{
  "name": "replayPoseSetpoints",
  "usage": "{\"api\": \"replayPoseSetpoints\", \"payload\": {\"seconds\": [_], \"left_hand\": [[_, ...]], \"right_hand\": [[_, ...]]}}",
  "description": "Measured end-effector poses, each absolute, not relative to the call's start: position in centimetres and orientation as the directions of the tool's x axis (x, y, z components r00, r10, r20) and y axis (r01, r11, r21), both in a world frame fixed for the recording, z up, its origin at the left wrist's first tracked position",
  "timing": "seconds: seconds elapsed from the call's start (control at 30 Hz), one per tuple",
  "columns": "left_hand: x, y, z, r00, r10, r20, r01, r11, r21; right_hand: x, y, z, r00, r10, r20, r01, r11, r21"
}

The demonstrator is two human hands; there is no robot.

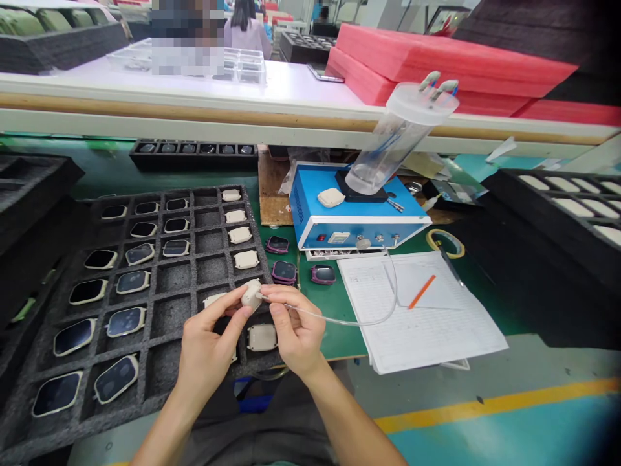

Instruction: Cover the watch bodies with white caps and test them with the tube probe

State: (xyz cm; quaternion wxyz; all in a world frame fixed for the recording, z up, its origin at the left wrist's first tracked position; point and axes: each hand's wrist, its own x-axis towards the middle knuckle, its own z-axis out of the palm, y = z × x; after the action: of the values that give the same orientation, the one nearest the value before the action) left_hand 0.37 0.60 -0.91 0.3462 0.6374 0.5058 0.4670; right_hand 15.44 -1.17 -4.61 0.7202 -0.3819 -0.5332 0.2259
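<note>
Between the fingertips of my left hand point(213, 336) is a cream smartwatch case point(251, 295), tilted up above the foam tray. My right hand point(298, 327) pinches the end of a clear thin tube point(339, 321), and its tip meets the case's side. The tube loops back to the front of a blue box-shaped machine point(310, 223). Below and around my hands lies the black foam tray point(167, 327), holding dark-screened watches point(133, 282) on the left and cream cases point(262, 337) in the right column. Several purple-framed watches point(323, 274) sit just right of the tray.
A clear cylinder point(383, 149) and another cream case point(331, 197) stand on the machine. Written sheets point(436, 336) with an orange stick point(422, 291) and a tape roll point(445, 243) lie right. Foam trays point(548, 259) flank both sides. Red foam blocks point(436, 58) sit on the shelf.
</note>
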Motion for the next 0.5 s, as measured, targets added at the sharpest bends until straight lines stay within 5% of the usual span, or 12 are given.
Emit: {"api": "replayPoseSetpoints", "payload": {"seconds": [0.5], "left_hand": [[0.48, 0.67, -0.7, 0.066, 0.966, 0.251, 0.296, -0.259, 0.92]], "right_hand": [[15.48, -1.04, -4.64, 0.33, 0.732, 0.596, 0.126, 0.591, -0.797]]}}
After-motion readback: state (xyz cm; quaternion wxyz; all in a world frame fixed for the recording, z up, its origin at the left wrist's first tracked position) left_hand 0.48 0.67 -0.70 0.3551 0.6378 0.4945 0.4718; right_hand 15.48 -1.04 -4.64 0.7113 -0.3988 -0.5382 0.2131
